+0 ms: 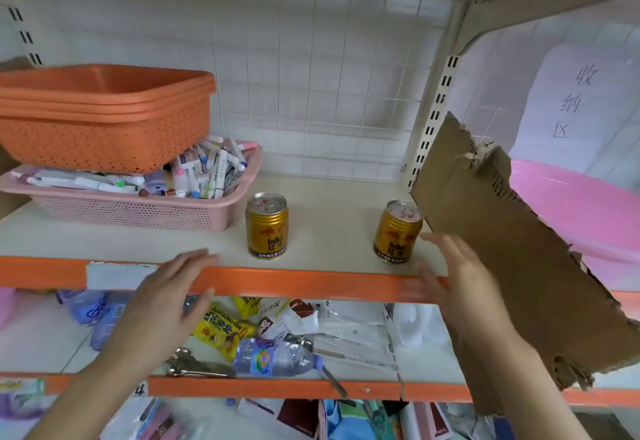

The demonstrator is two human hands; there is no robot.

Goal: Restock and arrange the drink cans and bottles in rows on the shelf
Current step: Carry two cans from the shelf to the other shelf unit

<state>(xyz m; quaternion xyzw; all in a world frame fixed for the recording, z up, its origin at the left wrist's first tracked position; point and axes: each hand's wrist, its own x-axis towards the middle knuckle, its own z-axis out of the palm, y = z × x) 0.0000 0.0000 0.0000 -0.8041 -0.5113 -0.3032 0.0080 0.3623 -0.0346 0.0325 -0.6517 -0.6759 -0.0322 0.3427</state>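
Shelf (pixel 325 211), left to right. Stacked orange baskets (pixel 104 117) sit on a pink basket (pixel 138 213) of markers. The left hand (pixel 166 304) hovers at the orange lip (pixel 294 282), fingers straight and slightly spread, holding nothing. 2 gold cans stand upright near the front, well apart: can 1 (pixel 266 225) just beside the pink basket, can 2 (pixel 398 232) near the right post. The right hand (pixel 457 284), blurred, is flat and empty, fingertips near can 2. Torn cardboard (pixel 519 249) tilts beside it; contact cannot be told. Likely hazard: a quick sweep, or slipping cardboard, tips can 2 over the lip.
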